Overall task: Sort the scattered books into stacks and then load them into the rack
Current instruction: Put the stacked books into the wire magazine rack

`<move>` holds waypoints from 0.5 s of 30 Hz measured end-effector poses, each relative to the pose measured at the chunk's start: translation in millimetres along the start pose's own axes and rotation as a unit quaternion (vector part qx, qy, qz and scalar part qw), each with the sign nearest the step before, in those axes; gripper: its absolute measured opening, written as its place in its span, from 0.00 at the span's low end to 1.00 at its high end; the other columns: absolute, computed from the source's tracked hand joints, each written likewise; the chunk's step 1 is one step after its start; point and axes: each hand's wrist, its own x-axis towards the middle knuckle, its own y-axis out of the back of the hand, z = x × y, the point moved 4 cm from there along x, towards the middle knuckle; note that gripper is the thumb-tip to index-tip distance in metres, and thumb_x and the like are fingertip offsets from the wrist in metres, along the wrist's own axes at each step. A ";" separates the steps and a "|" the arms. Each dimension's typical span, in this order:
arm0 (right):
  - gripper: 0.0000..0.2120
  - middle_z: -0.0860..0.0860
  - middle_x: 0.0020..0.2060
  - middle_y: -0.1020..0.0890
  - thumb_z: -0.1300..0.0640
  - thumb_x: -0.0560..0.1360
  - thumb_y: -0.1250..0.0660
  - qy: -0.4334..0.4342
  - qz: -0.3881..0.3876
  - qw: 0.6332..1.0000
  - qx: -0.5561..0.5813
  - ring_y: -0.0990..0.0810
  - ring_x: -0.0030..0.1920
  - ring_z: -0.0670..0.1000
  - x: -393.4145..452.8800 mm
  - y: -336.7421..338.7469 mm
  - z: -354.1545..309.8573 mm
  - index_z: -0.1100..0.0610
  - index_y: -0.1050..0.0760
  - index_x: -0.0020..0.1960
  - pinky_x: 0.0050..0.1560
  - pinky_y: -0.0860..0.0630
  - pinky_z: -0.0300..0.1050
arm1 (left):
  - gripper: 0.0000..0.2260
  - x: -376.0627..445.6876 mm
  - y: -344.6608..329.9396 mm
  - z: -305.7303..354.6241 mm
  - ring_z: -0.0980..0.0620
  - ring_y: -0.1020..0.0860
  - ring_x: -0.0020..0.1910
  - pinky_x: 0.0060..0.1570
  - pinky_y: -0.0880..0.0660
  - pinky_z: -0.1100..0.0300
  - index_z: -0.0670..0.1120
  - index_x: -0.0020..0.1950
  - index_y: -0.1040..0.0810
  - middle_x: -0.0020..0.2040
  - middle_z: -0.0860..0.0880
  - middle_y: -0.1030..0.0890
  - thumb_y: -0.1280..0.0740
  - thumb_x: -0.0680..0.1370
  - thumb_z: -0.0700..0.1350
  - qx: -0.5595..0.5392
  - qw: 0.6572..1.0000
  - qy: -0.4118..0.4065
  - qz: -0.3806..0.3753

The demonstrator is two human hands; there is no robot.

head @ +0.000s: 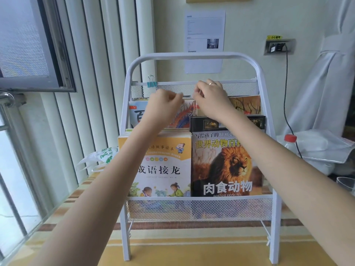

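A white wire-mesh rack [199,208] stands on the striped table. Its lower tier holds an orange-and-white children's book [163,169] on the left and a lion-cover book [226,166] on the right, with more books stacked behind them. The upper tier holds a book with a phoenix cover [185,114] and one with a tree painting [246,104]. My left hand [165,102] and my right hand [209,96] reach into the upper tier, fingers curled over the top edges of the books there. What each pinches is partly hidden.
A blue binder clip [151,83] hangs on the rack's top mesh rail. A plastic bag [101,156] lies left of the rack by the window. A red-capped bottle [290,141], a cable and white cloth are at the right. A glass [345,184] stands at the right edge.
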 end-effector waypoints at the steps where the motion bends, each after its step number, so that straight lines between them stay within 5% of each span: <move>1: 0.13 0.53 0.49 0.24 0.55 0.79 0.47 -0.006 0.005 1.000 0.020 0.30 0.56 0.56 0.9 -0.1 1.4 0.59 0.25 0.50 0.56 0.30 0.52 | 0.15 1.1 9.4 -1.8 0.54 0.35 0.24 0.26 0.35 0.64 0.35 0.47 0.18 0.34 0.38 0.22 0.40 0.80 0.45 -0.016 0.999 0.007 0.028; 4: 0.14 0.53 0.51 0.21 0.58 0.80 0.48 -0.013 0.040 0.996 0.084 0.26 0.54 0.54 0.8 3.3 3.1 0.60 0.23 0.50 0.54 0.29 0.48 | 0.13 -0.5 49.1 -15.0 0.50 0.23 0.33 0.41 0.22 0.57 0.42 0.55 0.19 0.48 0.47 0.18 0.42 0.78 0.40 0.070 0.991 0.022 0.107; 6: 0.14 0.52 0.53 0.21 0.61 0.78 0.47 0.002 0.055 0.994 0.092 0.25 0.54 0.52 -1.3 5.1 -1.4 0.59 0.23 0.53 0.55 0.28 0.47 | 0.15 -4.1 65.2 -28.7 0.42 0.20 0.45 0.51 0.23 0.50 0.41 0.55 0.19 0.54 0.43 0.18 0.43 0.77 0.38 0.209 0.974 0.039 0.075; 10: 0.18 0.52 0.59 0.24 0.66 0.76 0.47 0.070 -0.013 0.996 0.043 0.29 0.61 0.52 -2.5 -4.0 -25.5 0.58 0.25 0.60 0.62 0.32 0.47 | 0.20 -14.1 57.3 -48.7 0.47 0.38 0.73 0.71 0.42 0.45 0.43 0.69 0.29 0.69 0.44 0.28 0.43 0.77 0.39 0.340 0.940 -0.010 -0.033; 12: 0.18 0.52 0.60 0.24 0.66 0.76 0.47 0.085 -0.032 0.996 0.014 0.30 0.62 0.52 -2.2 -7.3 -31.3 0.58 0.25 0.60 0.63 0.33 0.47 | 0.23 -15.3 55.4 -52.6 0.50 0.43 0.75 0.72 0.46 0.42 0.45 0.74 0.37 0.73 0.47 0.33 0.43 0.78 0.40 0.378 0.924 -0.027 -0.046; 15: 0.16 0.52 0.58 0.23 0.65 0.76 0.47 0.093 -0.028 0.995 -0.022 0.29 0.60 0.53 -2.1 -4.9 -32.6 0.57 0.24 0.56 0.60 0.32 0.48 | 0.22 -13.3 58.9 -53.4 0.49 0.42 0.73 0.71 0.45 0.39 0.45 0.73 0.36 0.71 0.48 0.33 0.43 0.78 0.40 0.421 0.904 -0.058 -0.053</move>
